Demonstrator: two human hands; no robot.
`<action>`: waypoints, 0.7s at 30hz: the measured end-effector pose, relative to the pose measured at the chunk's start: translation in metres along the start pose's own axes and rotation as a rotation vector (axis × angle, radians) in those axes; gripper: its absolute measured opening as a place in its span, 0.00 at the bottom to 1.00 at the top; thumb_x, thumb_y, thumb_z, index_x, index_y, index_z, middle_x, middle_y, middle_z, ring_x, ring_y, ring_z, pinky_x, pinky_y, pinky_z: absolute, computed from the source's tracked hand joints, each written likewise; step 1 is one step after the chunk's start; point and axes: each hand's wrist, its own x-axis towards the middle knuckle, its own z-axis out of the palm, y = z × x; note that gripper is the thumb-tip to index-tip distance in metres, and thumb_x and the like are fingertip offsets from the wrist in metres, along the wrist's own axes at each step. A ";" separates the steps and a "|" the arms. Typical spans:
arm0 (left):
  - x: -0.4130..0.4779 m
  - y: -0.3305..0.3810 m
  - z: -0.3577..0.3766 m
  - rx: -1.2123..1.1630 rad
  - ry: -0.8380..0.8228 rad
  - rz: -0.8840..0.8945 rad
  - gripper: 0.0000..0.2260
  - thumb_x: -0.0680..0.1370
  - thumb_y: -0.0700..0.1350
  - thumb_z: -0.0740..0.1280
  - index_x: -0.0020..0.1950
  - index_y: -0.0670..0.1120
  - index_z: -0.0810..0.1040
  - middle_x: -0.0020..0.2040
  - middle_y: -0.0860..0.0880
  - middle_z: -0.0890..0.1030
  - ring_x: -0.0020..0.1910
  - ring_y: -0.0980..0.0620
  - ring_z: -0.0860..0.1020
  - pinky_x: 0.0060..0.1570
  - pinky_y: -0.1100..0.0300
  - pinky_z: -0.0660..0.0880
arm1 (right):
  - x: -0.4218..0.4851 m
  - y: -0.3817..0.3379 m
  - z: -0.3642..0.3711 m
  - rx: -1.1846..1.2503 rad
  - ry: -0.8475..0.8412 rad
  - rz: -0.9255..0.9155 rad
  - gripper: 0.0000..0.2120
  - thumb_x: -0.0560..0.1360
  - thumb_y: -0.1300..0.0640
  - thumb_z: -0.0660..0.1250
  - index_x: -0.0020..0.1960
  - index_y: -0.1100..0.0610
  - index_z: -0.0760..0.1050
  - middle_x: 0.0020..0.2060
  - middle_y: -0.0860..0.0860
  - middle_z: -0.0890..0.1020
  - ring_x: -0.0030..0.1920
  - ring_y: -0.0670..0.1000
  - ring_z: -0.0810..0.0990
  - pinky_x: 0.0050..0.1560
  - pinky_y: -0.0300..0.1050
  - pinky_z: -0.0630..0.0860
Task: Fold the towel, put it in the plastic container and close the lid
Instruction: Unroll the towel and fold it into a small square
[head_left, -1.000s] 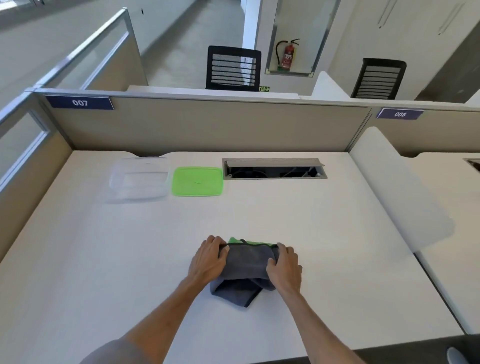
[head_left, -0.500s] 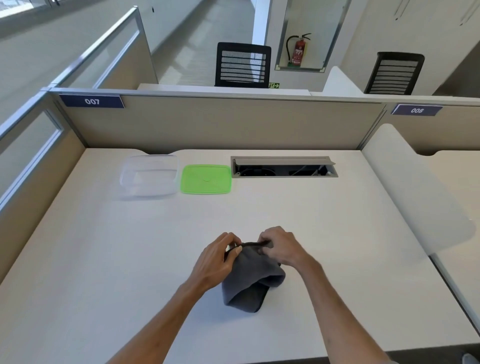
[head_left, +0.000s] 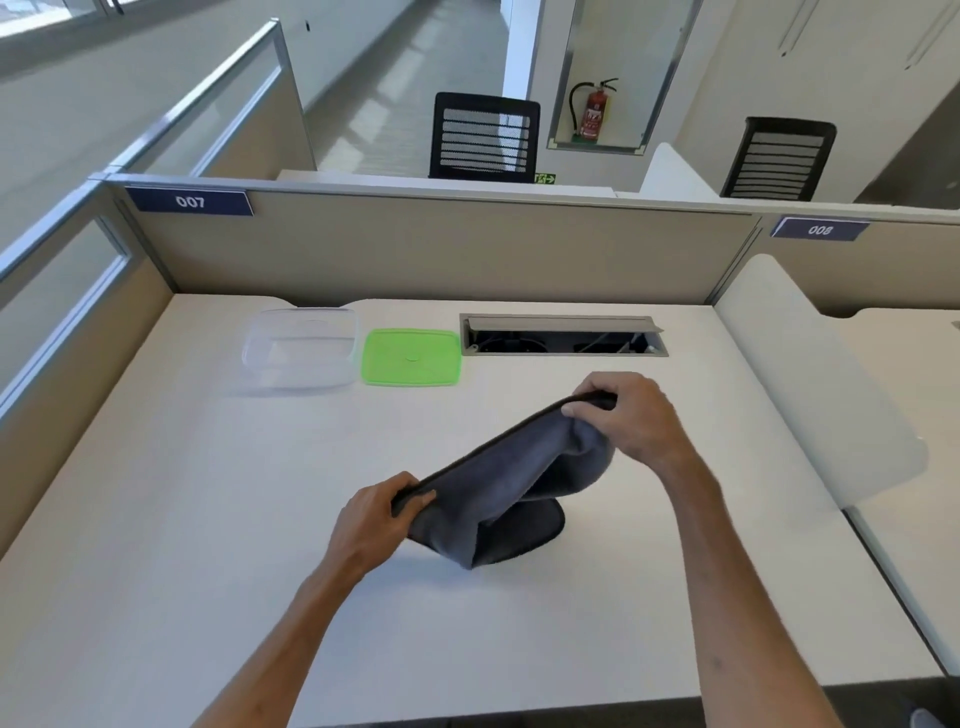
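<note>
A dark grey towel (head_left: 504, 493) hangs stretched between my hands above the middle of the white desk (head_left: 156, 571), its lower folds resting on the surface. My left hand (head_left: 371, 522) pinches the near-left end of its top edge. My right hand (head_left: 631, 418) grips the far-right end, held higher. The clear plastic container (head_left: 301, 348) stands open at the back left of the desk. Its green lid (head_left: 411, 357) lies flat right beside it, to the right.
An open cable tray slot (head_left: 563, 336) is set in the desk right of the lid. Beige partition walls (head_left: 441, 249) close off the back and left. A white divider panel (head_left: 810, 384) bounds the right side.
My hands have lifted the bunched towel off the desk and pulled apart, the right hand up and away, the left hand toward me, stretching the towel's edge between them.
</note>
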 end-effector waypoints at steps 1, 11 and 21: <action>-0.001 -0.004 -0.006 0.006 0.021 -0.009 0.12 0.83 0.65 0.67 0.46 0.59 0.77 0.39 0.63 0.83 0.37 0.57 0.79 0.38 0.55 0.74 | -0.002 0.002 -0.006 0.045 0.008 -0.004 0.03 0.74 0.48 0.78 0.42 0.44 0.85 0.40 0.40 0.88 0.46 0.44 0.86 0.49 0.47 0.81; -0.001 0.035 -0.107 -0.192 0.140 0.158 0.04 0.78 0.51 0.81 0.47 0.56 0.87 0.42 0.57 0.88 0.38 0.59 0.80 0.39 0.68 0.73 | -0.043 0.020 -0.056 0.137 -0.112 0.017 0.18 0.78 0.66 0.73 0.46 0.42 0.87 0.44 0.43 0.90 0.49 0.48 0.87 0.51 0.44 0.78; -0.020 0.100 -0.186 -0.322 0.258 0.285 0.07 0.76 0.42 0.82 0.49 0.48 0.86 0.41 0.59 0.86 0.35 0.62 0.78 0.35 0.72 0.71 | -0.071 0.003 -0.101 0.163 0.208 -0.084 0.05 0.75 0.55 0.81 0.42 0.48 0.87 0.39 0.43 0.88 0.39 0.45 0.82 0.40 0.30 0.73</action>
